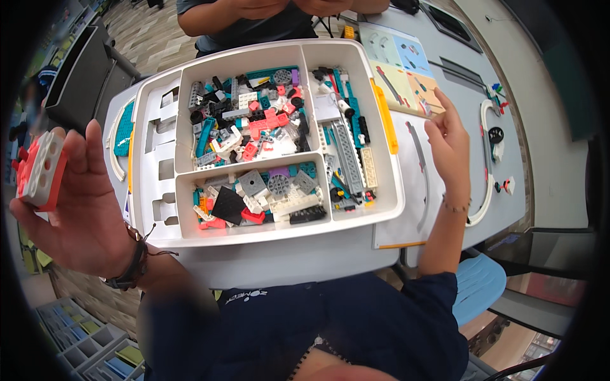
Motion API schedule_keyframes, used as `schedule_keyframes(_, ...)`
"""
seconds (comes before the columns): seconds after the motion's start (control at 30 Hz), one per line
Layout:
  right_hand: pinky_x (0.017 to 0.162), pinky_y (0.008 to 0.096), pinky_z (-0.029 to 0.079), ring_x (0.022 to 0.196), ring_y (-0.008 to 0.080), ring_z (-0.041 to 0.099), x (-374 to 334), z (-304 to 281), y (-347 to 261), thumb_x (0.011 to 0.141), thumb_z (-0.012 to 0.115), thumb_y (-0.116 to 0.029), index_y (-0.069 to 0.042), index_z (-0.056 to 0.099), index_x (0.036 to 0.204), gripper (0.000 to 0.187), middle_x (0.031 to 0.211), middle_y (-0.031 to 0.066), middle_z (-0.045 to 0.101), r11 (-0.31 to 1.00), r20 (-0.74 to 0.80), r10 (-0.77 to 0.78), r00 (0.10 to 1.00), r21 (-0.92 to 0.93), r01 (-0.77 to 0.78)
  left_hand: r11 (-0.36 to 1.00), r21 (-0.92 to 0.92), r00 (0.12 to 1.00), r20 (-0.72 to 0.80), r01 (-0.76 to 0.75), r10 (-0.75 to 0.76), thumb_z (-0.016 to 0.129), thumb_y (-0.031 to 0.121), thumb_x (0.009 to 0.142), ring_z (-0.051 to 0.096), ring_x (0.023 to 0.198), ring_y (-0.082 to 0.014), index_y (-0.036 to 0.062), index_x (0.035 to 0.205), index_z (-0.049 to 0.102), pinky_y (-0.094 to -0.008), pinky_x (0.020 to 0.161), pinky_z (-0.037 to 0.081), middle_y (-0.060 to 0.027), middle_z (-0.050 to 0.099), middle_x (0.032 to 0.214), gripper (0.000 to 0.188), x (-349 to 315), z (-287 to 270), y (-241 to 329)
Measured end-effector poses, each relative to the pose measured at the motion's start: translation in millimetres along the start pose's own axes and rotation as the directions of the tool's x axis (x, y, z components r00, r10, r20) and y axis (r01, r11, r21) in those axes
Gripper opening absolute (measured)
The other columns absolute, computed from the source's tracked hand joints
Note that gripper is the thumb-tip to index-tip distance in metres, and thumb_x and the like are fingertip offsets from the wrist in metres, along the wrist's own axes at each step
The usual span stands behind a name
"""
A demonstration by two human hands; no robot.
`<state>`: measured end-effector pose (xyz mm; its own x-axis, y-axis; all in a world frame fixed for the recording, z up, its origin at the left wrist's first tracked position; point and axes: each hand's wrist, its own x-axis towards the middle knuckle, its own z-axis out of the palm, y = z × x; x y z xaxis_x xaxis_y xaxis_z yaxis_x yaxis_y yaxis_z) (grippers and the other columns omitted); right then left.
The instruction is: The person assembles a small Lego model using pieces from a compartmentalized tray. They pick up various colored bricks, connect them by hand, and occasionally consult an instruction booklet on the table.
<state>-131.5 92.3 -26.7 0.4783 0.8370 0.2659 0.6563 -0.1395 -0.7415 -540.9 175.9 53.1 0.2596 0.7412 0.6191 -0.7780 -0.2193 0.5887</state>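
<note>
My left hand (86, 203) is raised at the far left, its fingers closed around a small assembly of white and coral-red building bricks (41, 168). The white piece in it has a row of round holes. On the right, my right hand (450, 146) is over the edge of an instruction booklet (416, 120), index finger stretched out and nothing visible in it. Whether it touches the page I cannot tell. Between my hands stands a white sorting tray (254, 166) with compartments of loose teal, coral, grey, white and black bricks (254, 120).
Yellow latches (384, 117) sit on the tray's sides. White curved track pieces (486, 171) with small parts lie on the table (508, 159) at right. Another person's hands (286, 6) are across the table. A blue chair (480, 286) stands at lower right.
</note>
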Motion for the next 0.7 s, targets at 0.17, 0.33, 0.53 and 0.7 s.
schedule_keyframes(0.17, 0.063, 0.0279, 0.042, 0.067, 0.0152, 0.052, 10.7, 25.2, -71.1, 0.075, 0.054, -0.005, -0.006, 0.053, 0.11, 0.036, 0.078, 0.0058, 0.057, 0.904, 0.395, -0.361, 0.845, -0.074, 0.421, 1.0, 0.015, 0.997, -0.076, 0.011, -0.01, 0.058, 0.025, 0.079, 0.045, 0.093, -0.0233, -0.0113, 0.112, 0.034, -0.0452, 0.103, 0.026, -0.0157, 0.037, 0.101, 0.054, 3.5, 1.0, 5.7)
schedule_keyframes(0.33, 0.067, 0.0309, 0.044, 0.075, 0.02, 0.055, 34.8, 44.3, -106.6, 0.074, 0.056, -0.009, -0.002, 0.056, 0.102, 0.028, 0.087, 0.0109, 0.059, 0.866, 0.376, -0.486, 0.789, 0.087, 0.492, 1.0, 0.029, 0.99, -0.14, 0.001, 0.003, 0.061, 0.023, 0.078, 0.045, 0.089, -0.0195, -0.0097, 0.112, 0.031, -0.042, 0.102, 0.029, -0.012, 0.036, 0.094, 0.056, 8.7, -5.3, 5.7)
schedule_keyframes(0.53, 0.064, 0.0285, 0.043, 0.072, 0.0215, 0.057, 19.1, 2.6, -135.7, 0.069, 0.056, -0.004, 0.001, 0.058, 0.096, 0.028, 0.083, 0.0127, 0.059, 0.706, 0.358, -0.693, 0.625, 0.166, 0.688, 1.0, -0.004, 0.978, -0.208, -0.031, 0.03, 0.066, 0.014, 0.071, 0.043, 0.082, -0.0186, -0.0076, 0.105, 0.033, -0.0339, 0.093, 0.033, -0.0112, 0.035, 0.089, 0.053, 12.3, 0.3, 8.0)
schedule_keyframes(0.7, 0.053, 0.026, 0.041, 0.061, 0.0143, 0.054, -8.6, 16.4, -148.2, 0.076, 0.053, -0.013, -0.002, 0.061, 0.097, 0.025, 0.073, 0.0028, 0.058, 0.467, 0.494, -0.862, 0.115, 0.684, 0.56, 1.0, -0.02, 0.962, -0.272, -0.019, 0.012, 0.068, 0.01, 0.068, 0.042, 0.078, -0.018, -0.0062, 0.103, 0.033, -0.0326, 0.09, 0.033, -0.0102, 0.033, 0.086, 0.052, 15.0, -0.1, 0.1)
